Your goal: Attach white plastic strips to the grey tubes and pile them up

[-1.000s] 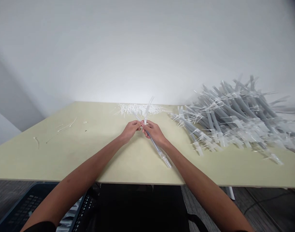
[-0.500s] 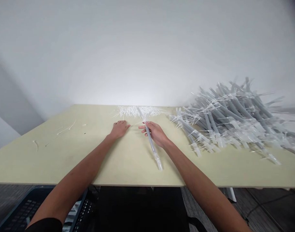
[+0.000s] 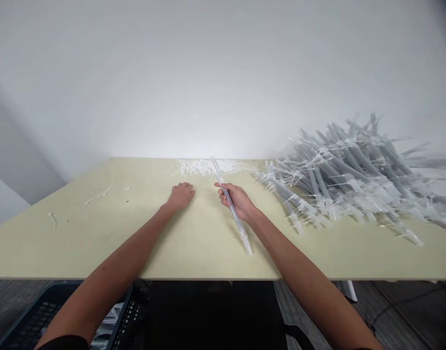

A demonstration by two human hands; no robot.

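My right hand [image 3: 235,200] is closed round a grey, translucent plastic tube [image 3: 234,214]. The tube slants across the table, its clear sleeved lower end towards me and its upper end reaching over a heap of thin white cable ties [image 3: 197,167]. My left hand [image 3: 181,195] lies palm down on the table just in front of that heap, with its fingers stretched forward; nothing shows in it. On the right is a large pile of similar grey tubes [image 3: 357,165] with clear ends and white ties sticking out from them.
A few loose ties [image 3: 98,193] and small scraps lie on the left of the pale table [image 3: 109,243]. Below its front edge at left stands a dark plastic basket [image 3: 55,287] holding clear plastic pieces. A white wall [image 3: 208,78] rises behind the table.
My right hand's fingers, partly stretched before, have wrapped round the tube. The tube's lower end has shifted slightly right. My left hand has stayed almost in place, its thumb drawn in.
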